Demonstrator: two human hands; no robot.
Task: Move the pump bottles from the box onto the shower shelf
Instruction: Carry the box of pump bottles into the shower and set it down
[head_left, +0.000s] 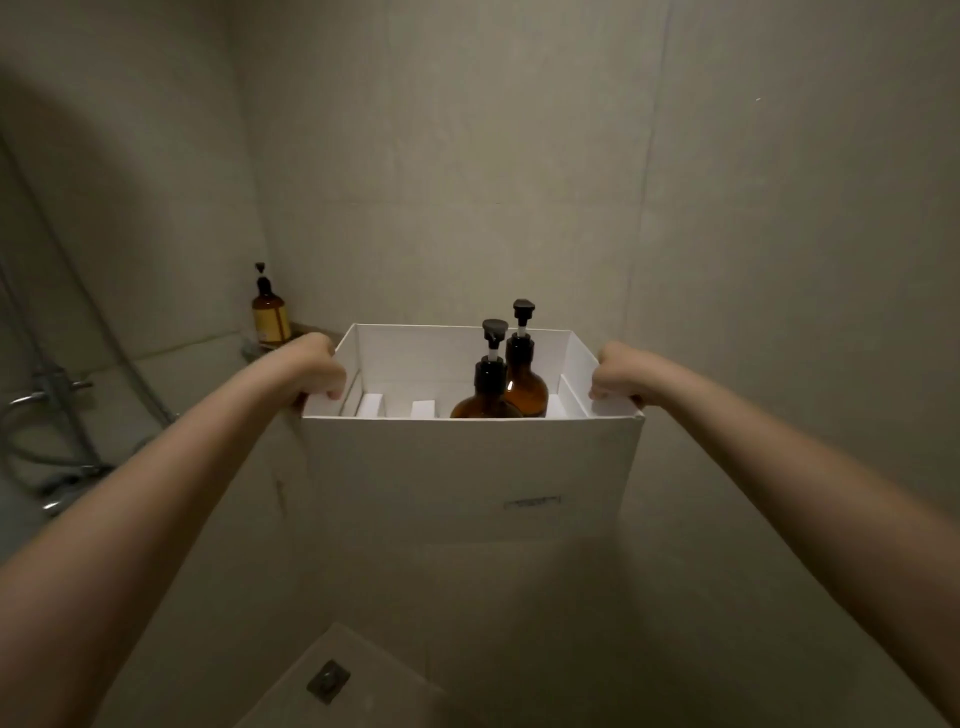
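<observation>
Both hands — left (318, 370), right (615, 375) — grip box (467, 467) rims; bottles (506, 384) w/ pumps could topple if it tilts.

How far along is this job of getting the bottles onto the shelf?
One amber pump bottle already stands on the corner shelf. Both hands, left and right, grip the side walls of the white box, held up. Two pump bottles, front and back, still sit inside.
</observation>
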